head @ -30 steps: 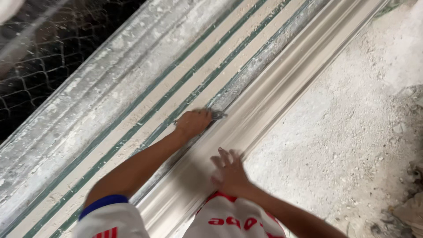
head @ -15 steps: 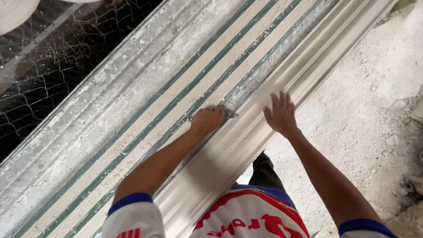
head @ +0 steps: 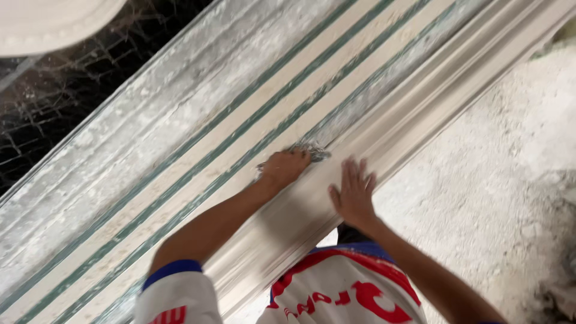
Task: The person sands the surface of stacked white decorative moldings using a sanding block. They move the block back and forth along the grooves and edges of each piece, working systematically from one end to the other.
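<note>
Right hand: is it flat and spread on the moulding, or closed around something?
Flat and spread. The right hand lies palm down on the long white moulding, fingers splayed, holding nothing. The left hand is curled over a small tool.

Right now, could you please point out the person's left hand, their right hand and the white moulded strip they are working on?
left hand (head: 285, 168), head view, on the knuckles.
right hand (head: 354, 195), head view, on the back of the hand.
white moulded strip (head: 432, 102), head view, on its ridged upper face.

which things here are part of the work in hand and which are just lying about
In use: left hand gripping a small tool; right hand flat on the white moulding.
Lying about: wire mesh, round white piece, dusty floor.
</note>
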